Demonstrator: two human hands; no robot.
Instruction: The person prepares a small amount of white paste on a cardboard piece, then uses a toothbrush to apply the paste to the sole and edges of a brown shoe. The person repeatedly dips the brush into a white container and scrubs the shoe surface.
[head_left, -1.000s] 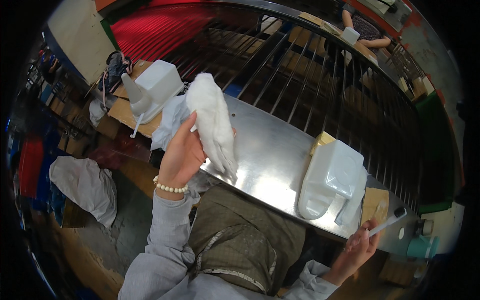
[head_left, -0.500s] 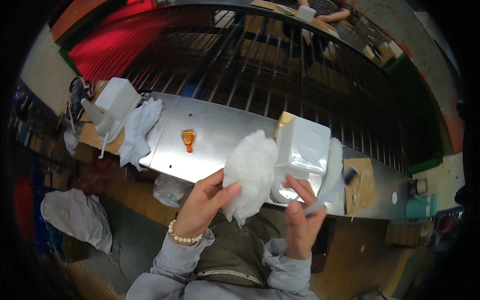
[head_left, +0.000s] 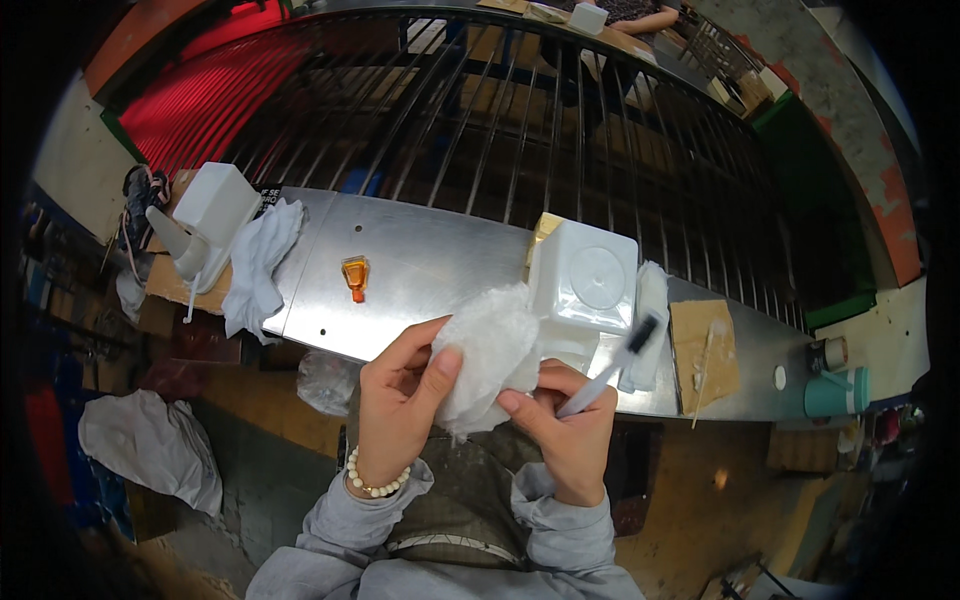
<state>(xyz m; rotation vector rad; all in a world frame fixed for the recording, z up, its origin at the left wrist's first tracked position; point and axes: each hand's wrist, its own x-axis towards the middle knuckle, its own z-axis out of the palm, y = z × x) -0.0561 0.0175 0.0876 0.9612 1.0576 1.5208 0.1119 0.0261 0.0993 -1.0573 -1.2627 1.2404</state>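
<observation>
A white, fluffy-edged cotton pad is held up over my lap, at the near edge of the metal table. My left hand grips its left side between thumb and fingers; a beaded bracelet circles that wrist. Thumb and fingers of my right hand pinch the pad's lower right edge. The same hand also holds a slim pale-handled tool with a black end, pointing up to the right. Just beyond the pad stands a white plastic container. A small amber bottle lies to the left.
A second white container and a crumpled white cloth sit on the left. Right of the near container are a folded white cloth, cardboard with a thin stick and a teal cup. Metal bars run behind the table.
My right hand has moved left and now pinches the pad's lower edge. The black-ended tool has swung into a steeper slant. The whole view has shifted slightly.
</observation>
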